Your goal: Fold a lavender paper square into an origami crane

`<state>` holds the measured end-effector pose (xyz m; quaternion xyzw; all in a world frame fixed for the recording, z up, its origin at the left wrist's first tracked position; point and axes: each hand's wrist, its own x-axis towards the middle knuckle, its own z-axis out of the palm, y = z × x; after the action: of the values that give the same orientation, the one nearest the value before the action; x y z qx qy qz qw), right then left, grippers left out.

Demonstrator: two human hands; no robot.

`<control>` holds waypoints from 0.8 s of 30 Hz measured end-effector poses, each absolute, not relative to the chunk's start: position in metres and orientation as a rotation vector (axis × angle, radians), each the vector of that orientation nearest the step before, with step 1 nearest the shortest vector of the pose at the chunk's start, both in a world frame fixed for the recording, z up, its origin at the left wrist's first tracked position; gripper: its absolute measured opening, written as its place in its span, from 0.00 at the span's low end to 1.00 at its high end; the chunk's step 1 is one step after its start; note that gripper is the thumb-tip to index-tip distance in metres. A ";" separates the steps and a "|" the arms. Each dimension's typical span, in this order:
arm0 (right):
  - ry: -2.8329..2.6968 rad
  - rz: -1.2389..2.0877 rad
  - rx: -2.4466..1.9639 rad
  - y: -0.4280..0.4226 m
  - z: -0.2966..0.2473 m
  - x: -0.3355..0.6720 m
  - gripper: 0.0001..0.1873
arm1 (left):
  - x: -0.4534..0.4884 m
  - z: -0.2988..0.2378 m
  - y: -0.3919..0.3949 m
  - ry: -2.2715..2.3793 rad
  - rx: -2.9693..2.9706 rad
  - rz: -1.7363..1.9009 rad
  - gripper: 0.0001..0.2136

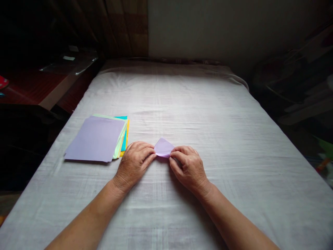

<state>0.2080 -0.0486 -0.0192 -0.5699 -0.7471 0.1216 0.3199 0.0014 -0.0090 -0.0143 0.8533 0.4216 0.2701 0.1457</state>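
Note:
A small folded piece of lilac paper [163, 147] lies on the white cloth between my two hands. My left hand [134, 163] rests palm down, its fingertips pinching the paper's left edge. My right hand [187, 167] is curled, fingers pressed together on the paper's right edge. Both hands sit low on the cloth, near the middle of the surface.
A stack of coloured paper sheets [96, 138], lilac on top with green, teal and yellow edges showing, lies left of my left hand. The white cloth [208, 118] covers a long bed-like surface. Dark furniture [33, 90] stands at the left, clutter at the right.

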 end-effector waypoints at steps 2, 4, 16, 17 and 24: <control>-1.953 0.335 -1.522 -0.048 -0.019 0.207 0.05 | 0.002 -0.014 -0.008 1.231 2.426 0.791 0.05; -1.944 0.324 -1.548 -0.046 -0.019 0.206 0.07 | 0.003 -0.014 -0.008 1.252 2.406 0.791 0.04; -1.880 0.268 -1.636 -0.043 -0.023 0.202 0.06 | 0.010 -0.009 -0.005 1.352 2.361 0.715 0.04; -1.877 0.266 -1.638 -0.042 -0.023 0.202 0.06 | 0.011 -0.010 -0.005 1.368 2.364 0.706 0.04; -1.856 0.265 -1.652 -0.042 -0.022 0.200 0.06 | 0.013 -0.012 -0.006 1.419 2.365 0.686 0.04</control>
<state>0.2005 -0.0415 -0.0223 -0.6273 -0.7046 0.1006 0.3160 0.0128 -0.0062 -0.0121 0.8229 0.4936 0.2388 0.1492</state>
